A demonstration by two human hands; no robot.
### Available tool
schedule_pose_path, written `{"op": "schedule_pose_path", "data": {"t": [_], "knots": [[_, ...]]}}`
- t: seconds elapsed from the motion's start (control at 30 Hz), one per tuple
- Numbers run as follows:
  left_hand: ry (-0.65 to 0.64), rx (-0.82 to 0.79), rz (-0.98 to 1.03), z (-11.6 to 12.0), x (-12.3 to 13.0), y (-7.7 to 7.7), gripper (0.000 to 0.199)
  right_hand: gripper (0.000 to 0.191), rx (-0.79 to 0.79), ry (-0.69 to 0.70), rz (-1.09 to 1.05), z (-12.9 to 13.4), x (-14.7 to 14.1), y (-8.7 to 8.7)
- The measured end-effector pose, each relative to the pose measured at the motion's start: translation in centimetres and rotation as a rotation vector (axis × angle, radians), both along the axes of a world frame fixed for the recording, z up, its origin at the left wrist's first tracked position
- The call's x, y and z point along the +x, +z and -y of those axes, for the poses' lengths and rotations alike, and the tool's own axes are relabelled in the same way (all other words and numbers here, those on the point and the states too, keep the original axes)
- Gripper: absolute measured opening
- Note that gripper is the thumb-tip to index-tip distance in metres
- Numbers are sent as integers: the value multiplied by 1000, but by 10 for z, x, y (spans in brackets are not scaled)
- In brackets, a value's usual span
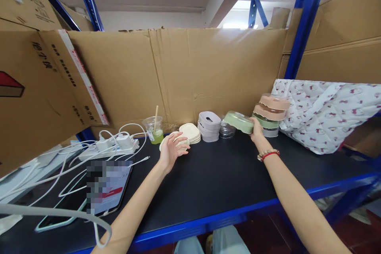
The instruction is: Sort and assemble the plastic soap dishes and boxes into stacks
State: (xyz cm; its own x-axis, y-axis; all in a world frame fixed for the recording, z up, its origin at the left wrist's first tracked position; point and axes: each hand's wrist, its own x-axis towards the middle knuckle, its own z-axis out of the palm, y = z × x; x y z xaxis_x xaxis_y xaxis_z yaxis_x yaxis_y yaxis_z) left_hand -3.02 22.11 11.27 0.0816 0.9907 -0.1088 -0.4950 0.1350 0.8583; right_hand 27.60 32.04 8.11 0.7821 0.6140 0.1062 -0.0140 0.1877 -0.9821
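My right hand (256, 131) grips a light green round container (239, 122) with a wavy edge, held tilted above the dark tabletop. Close beside it stands a stack of wavy-edged containers (270, 113) in pink, green and grey. My left hand (174, 147) is held palm up with fingers spread, holding nothing. Behind it lie cream flat lid-like pieces (190, 132), partly hidden by the fingers. A stack of pale lilac tissue-box-like pieces (208, 127) stands between the hands, with clear plastic domes (227, 129) to its right.
At left are a white power strip (113, 147) with tangled cables, and a tablet (114, 194) with a lit screen. A plastic cup (156, 137) of green drink with a straw stands at the back. Cardboard (214, 71) walls the rear; a patterned quilted bag (321, 113) sits right.
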Motion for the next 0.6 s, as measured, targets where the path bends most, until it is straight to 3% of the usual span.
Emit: {"op": "schedule_pose_path", "data": {"t": [0.13, 0.2, 0.37, 0.47, 0.53, 0.6], "knots": [[-9, 0, -11, 1, 0, 1, 28, 33, -82, -221, 75, 11, 0, 8], [-20, -4, -22, 1, 1, 1, 27, 33, -138, -269, 148, 18, -2, 9], [-29, -10, -39, 0, 2, -1, 28, 48, -248, -201, 352, 29, -12, 6], [-19, -11, -42, 0, 2, 1, 27, 58, -340, -152, 669, 31, -17, 5], [-19, -10, -47, 0, 2, 3, 27, 46, -416, -82, 910, 32, -17, 5], [-25, -5, -61, 0, 2, 3, 26, 31, -450, -17, 1018, 31, -15, 5]]}}
